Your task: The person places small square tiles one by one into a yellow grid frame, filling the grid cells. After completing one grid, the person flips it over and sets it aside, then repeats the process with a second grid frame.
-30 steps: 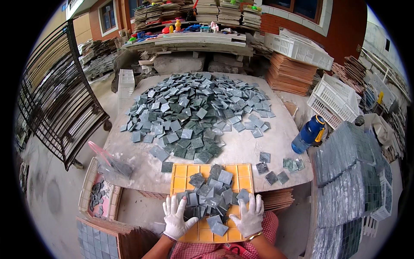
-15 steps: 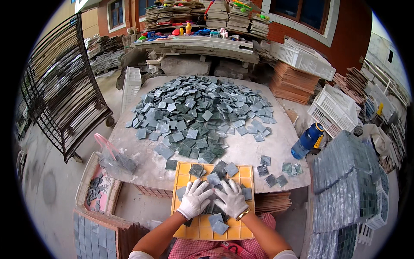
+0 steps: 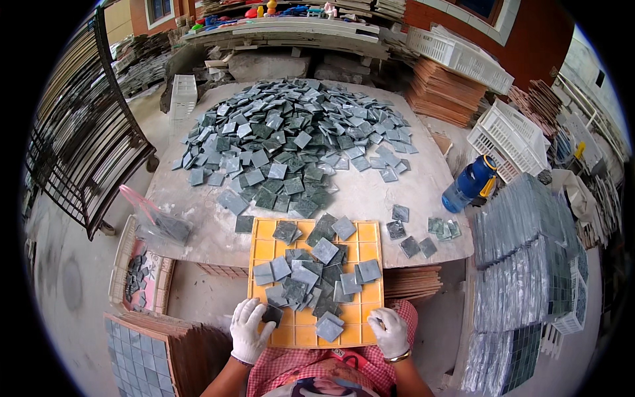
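Note:
A yellow gridded tray [image 3: 360,334] lies in front of me, its far end overlapping the table's near edge. Square grey-green stone tiles [image 3: 324,251] are heaped loosely over its middle, some overlapping. My left hand [image 3: 249,331], in a white glove, is at the tray's near left corner, fingers extended, beside a dark tile [image 3: 272,315]. At the near right edge is my right hand [image 3: 389,332], also gloved, its fingers curled in; whether anything is between them is hidden. Beyond the tray spreads a big pile of similar tiles [image 3: 291,132].
A blue bottle [image 3: 468,184] stands on the table's [image 3: 423,192] right side near several loose tiles [image 3: 410,247]. Wrapped tile stacks [image 3: 509,264] rise at right. At left are a plastic bag [image 3: 165,225], a crate [image 3: 122,278], tiled sheets [image 3: 142,357] and a metal rack [image 3: 79,132].
Both hands have drawn back from the tiles at the tray's middle and parted to its near left and right edges. The tiles on the tray are now uncovered. The view has tilted downward.

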### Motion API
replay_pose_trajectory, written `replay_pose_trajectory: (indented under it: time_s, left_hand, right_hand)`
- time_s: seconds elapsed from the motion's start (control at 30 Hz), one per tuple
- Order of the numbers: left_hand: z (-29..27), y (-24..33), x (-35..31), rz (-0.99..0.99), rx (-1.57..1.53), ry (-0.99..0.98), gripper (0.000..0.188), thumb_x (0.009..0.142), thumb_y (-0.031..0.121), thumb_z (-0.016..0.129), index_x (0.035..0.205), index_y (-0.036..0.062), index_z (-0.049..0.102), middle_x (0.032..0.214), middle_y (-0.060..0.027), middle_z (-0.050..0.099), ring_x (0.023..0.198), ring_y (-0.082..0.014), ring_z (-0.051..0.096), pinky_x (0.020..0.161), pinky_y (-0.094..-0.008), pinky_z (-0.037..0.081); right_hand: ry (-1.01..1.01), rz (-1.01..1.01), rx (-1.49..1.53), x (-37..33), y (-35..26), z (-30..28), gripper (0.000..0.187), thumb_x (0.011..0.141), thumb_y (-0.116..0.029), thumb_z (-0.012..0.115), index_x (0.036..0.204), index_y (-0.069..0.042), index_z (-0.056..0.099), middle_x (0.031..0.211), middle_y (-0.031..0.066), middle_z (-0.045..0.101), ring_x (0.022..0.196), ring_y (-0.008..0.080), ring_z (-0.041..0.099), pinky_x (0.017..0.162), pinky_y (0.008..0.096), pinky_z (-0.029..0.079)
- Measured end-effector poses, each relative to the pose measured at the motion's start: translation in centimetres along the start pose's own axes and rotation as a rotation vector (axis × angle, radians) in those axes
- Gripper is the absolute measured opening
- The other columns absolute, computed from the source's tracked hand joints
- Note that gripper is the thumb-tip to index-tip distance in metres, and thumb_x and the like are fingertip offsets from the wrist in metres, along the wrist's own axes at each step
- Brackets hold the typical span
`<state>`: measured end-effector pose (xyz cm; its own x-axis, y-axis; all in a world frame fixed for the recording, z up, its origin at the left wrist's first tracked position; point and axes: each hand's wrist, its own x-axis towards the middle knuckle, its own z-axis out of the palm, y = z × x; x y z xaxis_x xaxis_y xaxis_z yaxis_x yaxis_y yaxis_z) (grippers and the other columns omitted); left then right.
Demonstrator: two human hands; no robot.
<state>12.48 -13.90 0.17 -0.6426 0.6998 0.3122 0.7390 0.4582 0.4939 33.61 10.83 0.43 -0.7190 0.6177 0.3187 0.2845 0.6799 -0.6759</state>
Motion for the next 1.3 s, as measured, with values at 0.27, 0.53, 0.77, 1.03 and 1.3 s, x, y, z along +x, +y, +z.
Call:
replay_pose_trajectory:
  time_s: [0.27,0.53,0.77,1.03,1.3]
  left_hand:
    - [2.3,1.8,-0.4,-0.119,0.261,0.028,0.093,0.062,0.041,0.081,0.134,0.0000,0.038,0.119,-0.0184,0.052,0.106,-0.0376,0.052,0.090,-0.0465,0.042]
    - [0.5,1.3,0.5,-0.117,0.100,-0.036,0.062,0.070,0.023,0.075,0.123,0.0043,0.049,0.100,-0.0138,0.059,0.091,-0.0328,0.058,0.081,-0.0437,0.045]
    - [-2.1,-0.8,0.8,-0.072,-0.129,-0.265,0.030,0.077,0.014,0.067,0.105,0.0059,0.063,0.098,-0.0135,0.065,0.086,-0.0337,0.061,0.076,-0.0413,0.050]
    - [-1.9,-1.4,-0.1,-0.027,0.030,-0.162,0.052,0.064,0.022,0.078,0.110,0.0066,0.060,0.112,-0.0129,0.058,0.099,-0.0335,0.056,0.084,-0.0422,0.048]
    - [-2.4,-1.5,-0.3,0.073,0.061,-0.266,0.060,0.057,0.021,0.081,0.111,0.0060,0.058,0.108,-0.0128,0.055,0.099,-0.0339,0.054,0.084,-0.0430,0.048]
  right_hand:
    - [-0.295,-0.066,-0.323,-0.8,-5.6,3.4,0.064,0.065,-0.041,0.081,0.111,-0.007,0.055,0.100,0.0103,0.056,0.082,0.0278,0.062,0.067,0.0362,0.052]
    - [-0.179,-0.024,-0.010,-0.6,-4.2,3.3,0.051,0.074,-0.023,0.076,0.115,-0.003,0.053,0.102,0.0165,0.060,0.082,0.0332,0.064,0.069,0.0399,0.053]
    - [-0.474,-0.105,0.021,3.0,1.8,-1.7,0.032,0.085,-0.024,0.065,0.111,-0.008,0.059,0.095,0.0123,0.067,0.081,0.0320,0.065,0.068,0.0401,0.052]
    - [-0.531,-0.110,-0.272,2.8,0.5,-2.0,0.064,0.068,-0.034,0.079,0.120,-0.008,0.054,0.112,0.0104,0.053,0.098,0.0282,0.059,0.081,0.0375,0.051]
    - [-0.571,-0.029,-0.272,2.3,0.5,-2.6,0.058,0.066,-0.028,0.080,0.115,-0.006,0.057,0.113,0.0107,0.052,0.097,0.0291,0.060,0.082,0.0389,0.051]
